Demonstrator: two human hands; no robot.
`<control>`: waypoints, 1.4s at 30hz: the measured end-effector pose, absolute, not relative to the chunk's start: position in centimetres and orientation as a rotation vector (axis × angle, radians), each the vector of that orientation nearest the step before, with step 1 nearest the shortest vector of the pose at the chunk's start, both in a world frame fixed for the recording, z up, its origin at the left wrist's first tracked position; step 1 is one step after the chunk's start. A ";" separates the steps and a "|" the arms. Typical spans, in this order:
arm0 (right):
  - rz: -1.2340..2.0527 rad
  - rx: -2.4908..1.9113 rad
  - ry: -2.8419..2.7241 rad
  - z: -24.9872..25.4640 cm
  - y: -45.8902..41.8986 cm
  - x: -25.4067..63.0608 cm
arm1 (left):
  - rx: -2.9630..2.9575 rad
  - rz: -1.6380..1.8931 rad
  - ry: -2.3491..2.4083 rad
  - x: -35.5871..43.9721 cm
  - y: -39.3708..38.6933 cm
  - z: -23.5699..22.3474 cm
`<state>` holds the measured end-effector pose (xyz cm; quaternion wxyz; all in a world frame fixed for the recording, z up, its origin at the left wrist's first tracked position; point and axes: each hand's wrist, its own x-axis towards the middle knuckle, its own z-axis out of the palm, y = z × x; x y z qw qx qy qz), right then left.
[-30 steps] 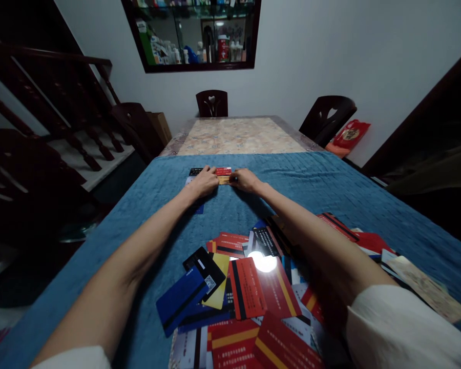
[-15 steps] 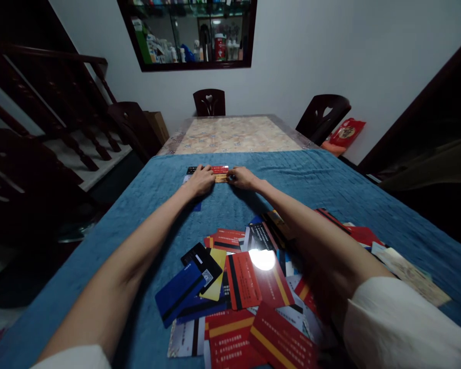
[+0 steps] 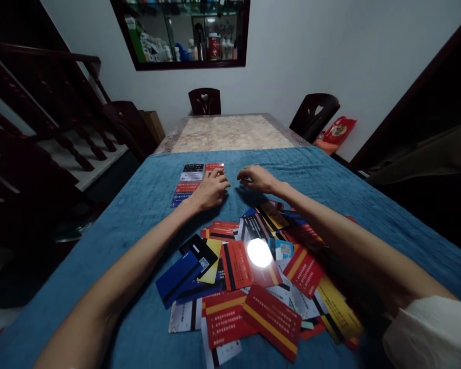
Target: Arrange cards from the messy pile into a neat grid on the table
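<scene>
My left hand [image 3: 213,190] is over the right side of a small card layout, palm down with its fingers loosely bent and apart. It partly covers a red card [image 3: 215,166] at the top of the second column. Left of it, a column runs from a black card [image 3: 193,167] through a silver card [image 3: 191,177] and a red card [image 3: 187,187] to a blue card [image 3: 180,199]. What lies under the palm is hidden. My right hand [image 3: 256,179] is over bare cloth to the right, fingers curved and slightly apart, with nothing visible in them.
A loose pile of overlapping cards [image 3: 238,269] spreads in front of me, red, blue, yellow, black and silver. A blue cloth [image 3: 138,225] covers the near part of the table [image 3: 230,130]. Dark chairs [image 3: 205,102] stand around it, and a red bag [image 3: 340,130] is at the right.
Both hands have moved apart from the card layout's top: my left hand slightly nearer me, my right hand to the right. More of the left column shows. The view has shifted slightly.
</scene>
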<state>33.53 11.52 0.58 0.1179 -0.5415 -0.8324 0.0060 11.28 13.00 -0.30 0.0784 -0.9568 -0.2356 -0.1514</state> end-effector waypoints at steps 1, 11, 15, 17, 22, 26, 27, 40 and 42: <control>0.005 -1.579 -2.432 0.7 10.9 33.8 | -2.886 -0.476 -0.699 11.3 12.5 -0.2; 0.078 -1.493 -2.493 1.5 4.2 37.6 | -3.088 -0.509 -0.656 13.4 7.1 0.5; 0.174 -1.559 -2.503 1.0 3.0 38.3 | -3.134 -0.418 -0.582 15.0 5.5 0.8; 0.212 -1.577 -2.509 0.7 2.8 38.3 | -3.146 -0.362 -0.558 15.7 4.9 1.1; 0.285 -1.587 -2.567 0.0 2.9 38.2 | -3.175 -0.197 -0.607 16.7 4.2 1.2; 0.292 -1.601 -2.565 -0.5 3.2 38.3 | -3.191 -0.161 -0.619 16.8 4.1 0.6; 0.297 -1.594 -2.568 -0.5 3.2 38.3 | -3.195 -0.164 -0.613 16.7 4.1 0.5; 0.219 -1.677 -2.395 -1.7 4.2 39.2 | -3.146 -0.192 -0.686 16.8 4.6 -0.3; 0.261 -1.679 -2.337 -1.7 4.2 39.6 | -3.148 -0.213 -0.694 16.8 4.6 -0.4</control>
